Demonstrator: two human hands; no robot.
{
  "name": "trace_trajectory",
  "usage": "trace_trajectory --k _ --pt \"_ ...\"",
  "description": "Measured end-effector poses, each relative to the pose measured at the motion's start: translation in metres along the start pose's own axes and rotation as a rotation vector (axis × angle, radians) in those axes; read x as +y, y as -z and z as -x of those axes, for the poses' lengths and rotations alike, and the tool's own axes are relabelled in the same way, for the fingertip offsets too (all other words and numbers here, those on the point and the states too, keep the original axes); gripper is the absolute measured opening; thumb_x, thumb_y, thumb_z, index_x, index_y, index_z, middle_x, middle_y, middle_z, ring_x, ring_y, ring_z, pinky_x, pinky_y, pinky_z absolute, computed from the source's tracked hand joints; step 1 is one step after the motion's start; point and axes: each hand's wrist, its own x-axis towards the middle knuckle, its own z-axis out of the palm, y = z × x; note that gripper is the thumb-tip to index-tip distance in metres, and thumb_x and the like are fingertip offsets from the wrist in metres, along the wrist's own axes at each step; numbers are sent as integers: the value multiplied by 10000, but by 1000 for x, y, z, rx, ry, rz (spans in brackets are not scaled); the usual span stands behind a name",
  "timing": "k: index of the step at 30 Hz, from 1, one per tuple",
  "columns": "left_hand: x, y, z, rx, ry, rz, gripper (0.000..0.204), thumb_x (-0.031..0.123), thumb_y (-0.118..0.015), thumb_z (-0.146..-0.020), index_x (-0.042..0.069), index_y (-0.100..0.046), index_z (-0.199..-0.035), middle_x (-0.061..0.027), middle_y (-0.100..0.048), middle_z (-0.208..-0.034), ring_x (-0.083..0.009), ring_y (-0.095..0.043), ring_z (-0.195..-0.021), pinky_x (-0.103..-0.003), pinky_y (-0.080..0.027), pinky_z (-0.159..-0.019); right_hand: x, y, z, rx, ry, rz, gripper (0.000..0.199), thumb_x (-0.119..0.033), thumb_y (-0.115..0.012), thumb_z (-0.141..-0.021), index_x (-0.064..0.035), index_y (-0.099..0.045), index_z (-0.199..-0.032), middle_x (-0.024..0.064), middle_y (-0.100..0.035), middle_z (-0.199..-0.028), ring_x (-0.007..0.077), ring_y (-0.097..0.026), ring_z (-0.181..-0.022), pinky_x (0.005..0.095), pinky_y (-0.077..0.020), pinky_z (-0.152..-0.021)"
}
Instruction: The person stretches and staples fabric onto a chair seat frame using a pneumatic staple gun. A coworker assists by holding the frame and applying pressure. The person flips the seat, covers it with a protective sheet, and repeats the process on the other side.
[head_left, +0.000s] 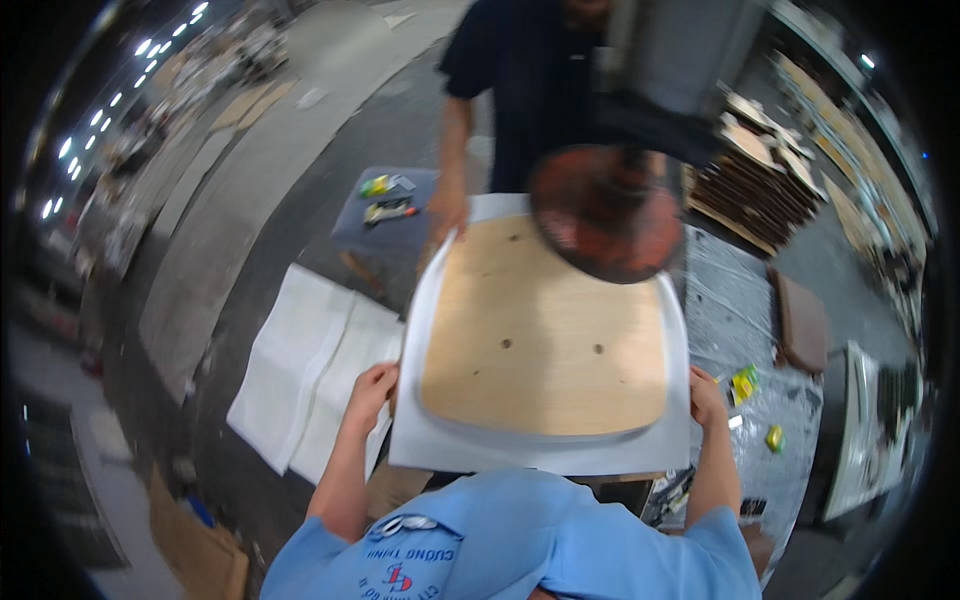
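A pale plywood panel (545, 390) with rounded corners and several small holes lies on a white sheet (540, 456), which may be foam or fabric and sticks out around it. My left hand (372, 390) is closed at the sheet's left edge. On the opposite edge, my right hand (706, 398) also grips it, fingers curled and partly hidden. Across from me a co-worker in dark clothing has a hand (450, 215) at the far left corner of the sheet. Over the far right of the panel hangs a blurred, round, reddish disc (605, 220) on a machine head, covering that corner.
Left, a grey-blue padded stool (385, 240) carries small packets and a tool; white sheets (310, 370) lie below it. At right stands a plastic-covered table (720, 290) with yellow-green packets (744, 384), beside a brown cushion (801, 322). Stacked boards (752, 190) stand behind.
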Motion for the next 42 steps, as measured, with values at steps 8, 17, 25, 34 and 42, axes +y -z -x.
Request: trace_trajectory --k 8,17,25,34,42 --pt "13 -3 -2 -41 191 -194 227 140 -706 -1003 -20 -683 -1163 -54 -695 -883 -161 -659 -724 -323 -543 -646 -3 -6 2 -104 99 272 180 -167 -745 -943 -50 -729 -1080 26 -734 -910 127 -672 -753 306 -528 -633" --pt "11 -12 34 24 439 -474 477 443 -693 -1031 -25 -723 -1118 -96 -752 -919 -179 -718 -765 -340 -554 -614 39 -18 27 276 387 659 259 -215 -707 -957 -12 -682 -1116 179 -740 -912 293 -703 -826 434 -548 -774" --pt "6 4 21 -71 303 -55 298 290 -725 -1028 28 -666 -1157 -44 -721 -917 -155 -683 -753 -322 -542 -641 30 14 33 -41 -18 292 328 -245 -730 -1003 -17 -716 -1237 59 -753 -1046 117 -699 -890 305 -575 -775" --pt "41 -47 -66 63 -57 -417 320 303 -707 -1005 -15 -733 -1028 -91 -732 -862 -217 -689 -743 -375 -528 -681 -10 -33 -20 65 191 453 211 -219 -638 -1000 -24 -705 -1043 114 -761 -941 243 -729 -835 412 -574 -756" --pt "36 -79 -45 298 -129 -986 452 405 -492 -1067 56 -775 -1123 -254 -760 -1083 -472 -714 -1037 -559 -541 -914 -8 -75 5 428 395 851 265 -208 -527 -1026 -36 -628 -1200 317 -730 -1070 534 -687 -1063 616 -521 -932"
